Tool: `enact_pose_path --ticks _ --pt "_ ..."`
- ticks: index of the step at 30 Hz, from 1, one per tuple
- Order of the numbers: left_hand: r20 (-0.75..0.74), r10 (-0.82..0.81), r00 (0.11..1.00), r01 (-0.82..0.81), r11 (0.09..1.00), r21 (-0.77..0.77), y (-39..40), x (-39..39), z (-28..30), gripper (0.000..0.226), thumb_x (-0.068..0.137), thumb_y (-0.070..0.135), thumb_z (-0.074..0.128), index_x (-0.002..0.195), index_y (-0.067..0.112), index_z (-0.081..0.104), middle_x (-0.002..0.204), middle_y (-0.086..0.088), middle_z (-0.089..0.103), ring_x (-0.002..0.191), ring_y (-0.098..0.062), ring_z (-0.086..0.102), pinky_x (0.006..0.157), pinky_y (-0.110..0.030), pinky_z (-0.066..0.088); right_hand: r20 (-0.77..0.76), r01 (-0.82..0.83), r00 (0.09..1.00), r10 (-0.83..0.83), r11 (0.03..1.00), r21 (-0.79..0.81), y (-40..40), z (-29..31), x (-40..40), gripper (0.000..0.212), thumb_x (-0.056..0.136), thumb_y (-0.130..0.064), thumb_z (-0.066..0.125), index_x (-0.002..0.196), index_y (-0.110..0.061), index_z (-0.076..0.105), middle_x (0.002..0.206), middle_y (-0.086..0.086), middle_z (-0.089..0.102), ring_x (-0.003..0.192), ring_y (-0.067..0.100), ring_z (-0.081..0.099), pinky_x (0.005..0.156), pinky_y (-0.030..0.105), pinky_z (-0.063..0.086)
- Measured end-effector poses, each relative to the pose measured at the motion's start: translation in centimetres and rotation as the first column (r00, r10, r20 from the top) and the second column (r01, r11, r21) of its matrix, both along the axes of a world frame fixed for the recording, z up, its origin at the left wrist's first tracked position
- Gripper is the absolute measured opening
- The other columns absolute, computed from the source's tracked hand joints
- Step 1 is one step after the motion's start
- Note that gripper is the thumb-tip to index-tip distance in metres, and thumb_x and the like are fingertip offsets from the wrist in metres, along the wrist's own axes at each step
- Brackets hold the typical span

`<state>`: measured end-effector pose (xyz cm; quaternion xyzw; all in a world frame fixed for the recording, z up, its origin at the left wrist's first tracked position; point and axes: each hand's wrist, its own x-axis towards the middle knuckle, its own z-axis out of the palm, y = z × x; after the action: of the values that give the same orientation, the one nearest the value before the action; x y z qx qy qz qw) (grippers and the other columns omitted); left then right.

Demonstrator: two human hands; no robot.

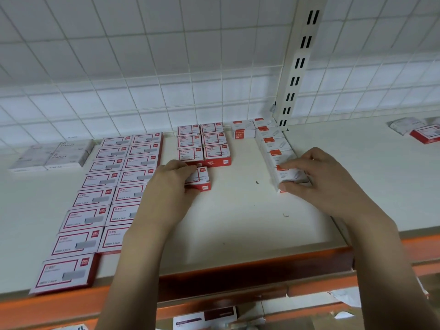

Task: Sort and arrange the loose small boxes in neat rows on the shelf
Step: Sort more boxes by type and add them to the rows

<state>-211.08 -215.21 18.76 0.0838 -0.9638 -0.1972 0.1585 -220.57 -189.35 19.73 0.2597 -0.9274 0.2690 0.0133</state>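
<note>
On the white shelf (238, 210), between the long double row of staple boxes (112, 191) at the left and the slotted upright (297, 67) at the right, both hands are busy at once, and that is where the risk lies; the left hand (166, 186) has its fingers curled round a small red-and-white box (198, 178) lying just in front of the two-wide block of matching boxes (203, 145), while the right hand (316, 177) pinches the nearest white box (289, 177) at the front end of a single file of white boxes (276, 148) running back toward the upright; if the left box is pushed in crooked it could knock the front pair of the block askew, since it sits close against them; if the right box is shoved too firmly the whole file may buckle sideways, as nothing braces its open side; a bent staple (257, 182) lying loose between the hands could snag under a sliding box and tilt it.
</note>
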Motion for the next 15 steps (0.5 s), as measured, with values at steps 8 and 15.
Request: enact_pose_path --ticks 8,15 --pt "0.032 0.043 0.999 -0.041 0.997 -0.059 0.3 -0.36 0.51 0.035 0.079 0.01 0.068 0.113 0.009 0.066 0.125 -0.013 0.053 0.11 -0.034 0.052 0.088 -0.039 0.045 0.014 -0.028 0.999 0.029 0.999 -0.044 -0.41 0.0 0.27 0.031 0.075 -0.027 0.074 0.106 -0.025 0.069 0.1 -0.006 0.05 0.104 0.02 0.049 0.091 0.034 0.044" --pt "0.085 0.058 0.995 -0.049 0.993 -0.11 0.26 -0.8 1.0 0.036 0.082 0.014 0.066 0.117 0.01 0.064 0.129 -0.012 0.05 0.115 -0.032 0.047 0.093 -0.039 0.041 0.041 -0.018 0.999 0.02 0.998 -0.061 -0.3 -0.05 0.3 0.031 0.076 -0.021 0.074 0.107 -0.023 0.069 0.102 -0.005 0.049 0.104 0.019 0.049 0.091 0.039 0.046"
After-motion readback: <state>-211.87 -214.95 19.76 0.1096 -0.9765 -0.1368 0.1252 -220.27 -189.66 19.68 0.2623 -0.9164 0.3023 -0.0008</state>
